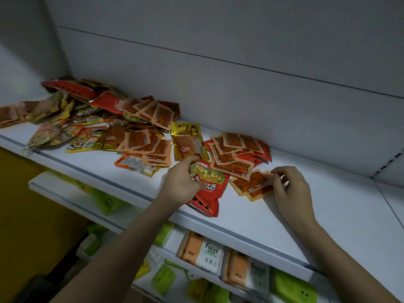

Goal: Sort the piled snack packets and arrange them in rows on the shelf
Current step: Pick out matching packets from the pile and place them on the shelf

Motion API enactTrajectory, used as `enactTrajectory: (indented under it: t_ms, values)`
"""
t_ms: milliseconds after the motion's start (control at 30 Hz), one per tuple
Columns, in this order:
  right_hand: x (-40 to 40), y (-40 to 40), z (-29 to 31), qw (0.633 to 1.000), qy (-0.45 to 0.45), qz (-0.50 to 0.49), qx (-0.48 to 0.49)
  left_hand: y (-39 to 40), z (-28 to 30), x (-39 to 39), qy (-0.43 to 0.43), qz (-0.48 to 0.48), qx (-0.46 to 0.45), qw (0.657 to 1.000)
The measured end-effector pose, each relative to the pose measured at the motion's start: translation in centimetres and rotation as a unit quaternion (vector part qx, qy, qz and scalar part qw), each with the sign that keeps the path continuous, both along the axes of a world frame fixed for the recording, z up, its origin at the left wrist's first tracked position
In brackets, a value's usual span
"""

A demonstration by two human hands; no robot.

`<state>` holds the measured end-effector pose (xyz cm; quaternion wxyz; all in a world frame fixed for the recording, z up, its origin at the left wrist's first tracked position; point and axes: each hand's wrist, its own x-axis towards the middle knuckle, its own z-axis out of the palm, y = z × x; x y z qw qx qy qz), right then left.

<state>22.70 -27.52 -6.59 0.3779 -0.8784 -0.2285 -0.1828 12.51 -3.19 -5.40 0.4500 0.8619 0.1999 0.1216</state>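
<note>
A loose pile of snack packets (91, 119) covers the left half of the white shelf (306, 215). My left hand (182, 182) grips a red packet with a green picture (208, 189) near the shelf's front edge. My right hand (288, 189) pinches the edge of a small clear orange packet (251, 182) lying on a few others like it. Behind them, a group of similar orange packets (236, 152) lies on red ones. A gold packet (188, 141) lies just beyond my left hand.
The grey back wall (240, 73) stands close behind the packets. Lower shelves hold orange-and-white facial tissue packs (203, 252) and green packs (293, 289). Bare shelf surface stretches to the right of my right hand.
</note>
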Motion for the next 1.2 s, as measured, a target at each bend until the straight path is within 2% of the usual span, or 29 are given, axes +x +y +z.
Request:
enactTrajectory:
  t_ms: [67, 167, 233, 300, 367, 500, 633, 733, 833, 900, 967, 1033, 1100, 1200]
  values:
    - [-3.0, 1.4, 0.8, 0.99, 0.097, 0.012, 0.103, -0.3, -0.3, -1.4, -0.032, 0.004, -0.044, 0.999]
    - [-6.4, 3.9, 1.8, 0.962, 0.231, 0.098, 0.109, -1.4, -0.7, -3.3, -0.119, 0.007, -0.115, 0.986]
    - [-7.6, 4.8, 2.3, 0.917, 0.341, 0.147, 0.146, -2.5, -0.5, -4.3, -0.17, 0.02, -0.152, 0.974]
    - [-8.4, 4.9, 3.0, 0.87, 0.407, 0.182, 0.213, -4.1, 0.5, -5.3, -0.203, 0.026, -0.141, 0.969]
    - [-8.6, 4.4, 3.4, 0.858, 0.404, 0.203, 0.245, -5.3, 1.6, -6.0, -0.226, 0.02, -0.137, 0.964]
    - [-8.2, 3.0, 4.0, 0.849, 0.384, 0.23, 0.279, -5.9, 2.6, -6.9, -0.2, 0.033, -0.263, 0.943]
    - [-8.2, 2.8, 4.2, 0.849, 0.385, 0.269, 0.241, -6.3, 2.1, -7.6, -0.182, 0.017, -0.279, 0.943]
    - [-6.6, 3.1, 4.8, 0.888, 0.341, 0.247, 0.183, -5.1, 2.7, -6.5, -0.23, 0.041, -0.288, 0.929]
    - [-2.1, 3.5, 5.0, 0.921, 0.286, 0.152, 0.218, -3.0, 3.9, -3.8, -0.267, 0.076, -0.294, 0.915]
    - [1.8, 3.9, 4.7, 0.943, 0.245, 0.084, 0.207, -1.5, 4.3, -1.5, -0.282, 0.087, -0.282, 0.913]
    - [5.6, 4.7, 4.0, 0.975, 0.187, 0.03, 0.117, -0.2, 4.6, 1.1, -0.288, 0.08, -0.292, 0.909]
    - [8.4, 6.2, 3.7, 0.989, 0.149, -0.005, 0.011, 1.1, 4.5, 3.8, -0.282, 0.059, -0.312, 0.905]
    - [10.1, 8.1, 3.2, 0.986, 0.143, -0.018, -0.086, 2.2, 4.2, 5.8, -0.27, 0.04, -0.311, 0.91]
    - [10.9, 10.8, 2.0, 0.959, 0.141, -0.035, -0.245, 4.1, 3.6, 8.0, -0.249, 0.023, -0.305, 0.919]
